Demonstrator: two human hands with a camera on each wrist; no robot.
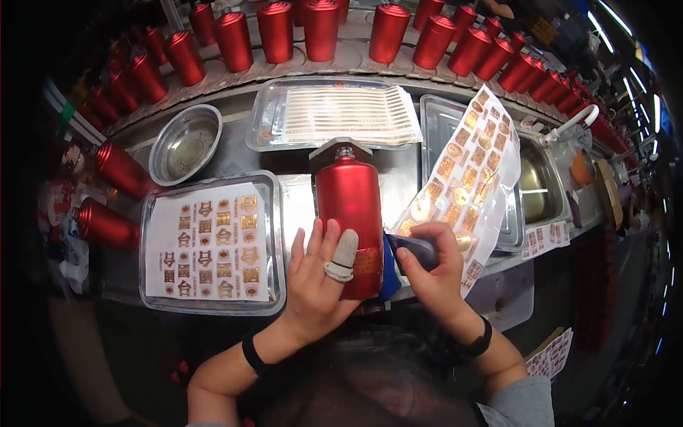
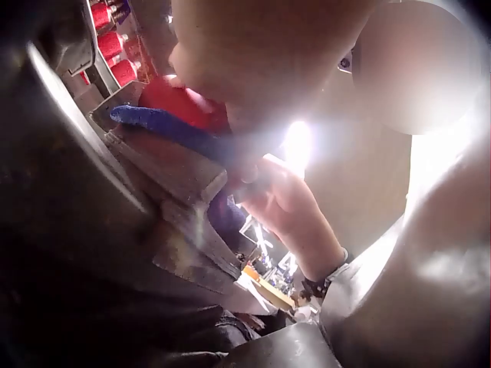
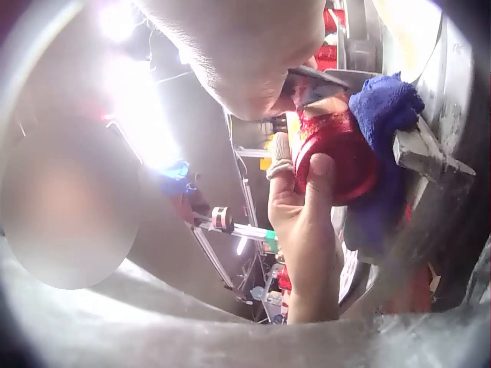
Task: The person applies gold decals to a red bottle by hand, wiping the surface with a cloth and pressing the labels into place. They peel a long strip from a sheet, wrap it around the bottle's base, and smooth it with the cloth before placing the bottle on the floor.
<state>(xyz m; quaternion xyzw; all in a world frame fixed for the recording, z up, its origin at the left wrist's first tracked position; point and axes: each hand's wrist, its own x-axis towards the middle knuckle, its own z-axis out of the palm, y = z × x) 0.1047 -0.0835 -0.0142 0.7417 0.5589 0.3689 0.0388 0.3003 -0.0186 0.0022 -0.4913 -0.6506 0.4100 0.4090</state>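
Observation:
A red bottle (image 1: 346, 199) lies in the middle of the bench, its neck pointing away from me, with a gold label (image 1: 367, 261) near its base. My left hand (image 1: 313, 295) holds it from the left, a cloth finger cot (image 1: 344, 250) on one finger. In the right wrist view the left thumb (image 3: 319, 175) presses the bottle's base. My right hand (image 1: 442, 274) pinches a dark, flat, scraper-like piece (image 1: 418, 252) beside the bottle. A blue cloth (image 1: 389, 267) is tucked along the bottle's right side.
A tray (image 1: 278, 235) on the left carries a gold sticker sheet. Behind lie a tray of striped strips (image 1: 341, 114) and a metal bowl (image 1: 186, 144). A large sticker sheet (image 1: 473, 164) lies on the right, near a sink (image 1: 541, 178). Red bottles (image 1: 276, 32) line the conveyor.

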